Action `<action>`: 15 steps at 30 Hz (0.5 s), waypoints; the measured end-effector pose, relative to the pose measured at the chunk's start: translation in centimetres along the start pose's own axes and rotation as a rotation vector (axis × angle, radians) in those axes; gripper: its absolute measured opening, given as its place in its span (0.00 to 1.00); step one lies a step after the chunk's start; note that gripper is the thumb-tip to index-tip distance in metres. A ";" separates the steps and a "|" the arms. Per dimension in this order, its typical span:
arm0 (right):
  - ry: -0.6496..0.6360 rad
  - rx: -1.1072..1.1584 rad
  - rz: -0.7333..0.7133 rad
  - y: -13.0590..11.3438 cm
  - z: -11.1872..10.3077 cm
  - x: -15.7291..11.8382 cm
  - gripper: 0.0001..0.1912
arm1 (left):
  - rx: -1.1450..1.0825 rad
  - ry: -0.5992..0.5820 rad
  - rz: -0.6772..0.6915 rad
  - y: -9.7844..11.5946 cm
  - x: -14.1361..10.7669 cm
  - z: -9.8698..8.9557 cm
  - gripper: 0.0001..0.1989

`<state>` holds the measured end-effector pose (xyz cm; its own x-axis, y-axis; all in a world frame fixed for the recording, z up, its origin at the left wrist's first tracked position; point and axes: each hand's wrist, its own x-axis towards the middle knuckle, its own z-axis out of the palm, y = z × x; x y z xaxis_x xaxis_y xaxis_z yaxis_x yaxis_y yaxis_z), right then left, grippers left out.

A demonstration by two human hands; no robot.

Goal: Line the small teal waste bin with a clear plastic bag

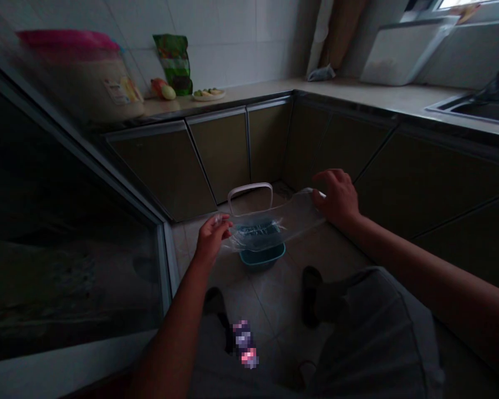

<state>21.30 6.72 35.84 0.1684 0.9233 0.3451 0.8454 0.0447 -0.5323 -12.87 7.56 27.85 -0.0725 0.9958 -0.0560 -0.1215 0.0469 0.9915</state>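
Observation:
A clear plastic bag [261,230] is stretched wide between my two hands, above a teal bin [261,260] on the floor. My left hand [213,237] pinches the bag's left end. At the other end, my right hand [336,197] is curled at the bag's edge, with thumb and fingers gripping it. The bin's rim shows below the bag, and its back part is seen only through the plastic. A pale rounded frame [250,187] stands upright behind the bag; how it joins the bin is hidden.
Cabinets [218,149] line the back and right under a counter [270,91]. On it are a pink-lidded container [83,83], a green packet [175,64], a plate [208,96] and a sink [478,108]. A glass-paneled door frame [166,266] stands left. My slippered feet flank the bin's near side.

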 end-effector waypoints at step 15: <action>-0.975 -0.230 -0.128 -1.4 29.1 3.0 0.20 | -0.155 -0.075 -0.230 2.3 1.2 1.1 0.18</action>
<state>5.90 20.50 15.11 -0.3314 0.8305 -0.4477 0.9226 0.1860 -0.3378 -12.13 8.99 30.22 0.0468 0.9636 -0.2631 -0.2762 0.2656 0.9237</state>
